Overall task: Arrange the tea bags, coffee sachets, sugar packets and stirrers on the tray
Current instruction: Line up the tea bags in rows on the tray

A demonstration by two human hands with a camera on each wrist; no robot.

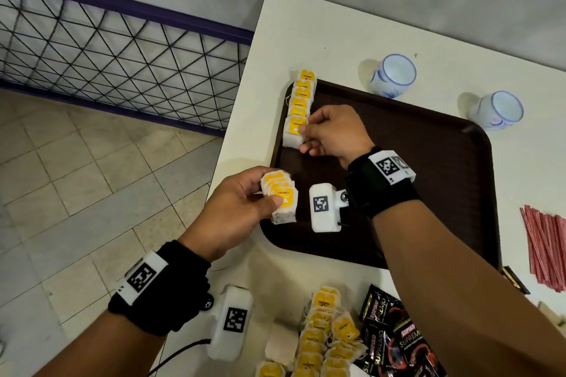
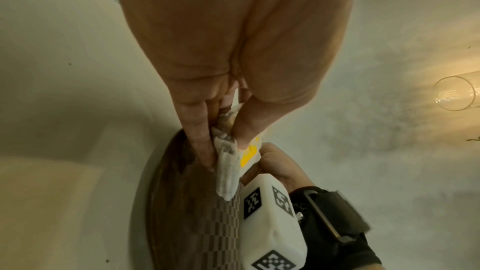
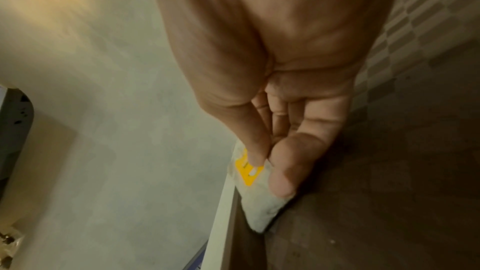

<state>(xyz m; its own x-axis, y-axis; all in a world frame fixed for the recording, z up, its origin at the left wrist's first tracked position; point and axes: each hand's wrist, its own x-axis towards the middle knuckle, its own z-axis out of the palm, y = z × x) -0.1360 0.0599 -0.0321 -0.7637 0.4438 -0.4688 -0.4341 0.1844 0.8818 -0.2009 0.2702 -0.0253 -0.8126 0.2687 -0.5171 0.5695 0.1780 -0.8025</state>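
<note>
A dark brown tray (image 1: 428,180) lies on the white table. Along its left rim runs a row of yellow-tagged tea bags (image 1: 301,95). My right hand (image 1: 330,131) pinches the nearest tea bag (image 1: 293,133) of that row between thumb and fingers; the right wrist view shows the same tea bag (image 3: 257,190) at the tray's edge. My left hand (image 1: 242,205) grips a fanned stack of tea bags (image 1: 281,196) over the tray's near left corner, seen as a white and yellow stack of tea bags (image 2: 231,163) in the left wrist view.
More tea bags (image 1: 324,333) and black coffee sachets (image 1: 395,337) lie at the table's near edge. Red striped stirrers (image 1: 548,248) lie at the right. Two white and blue cups (image 1: 395,75) (image 1: 497,110) stand behind the tray. A wire fence (image 1: 107,55) is at left, over tiled floor.
</note>
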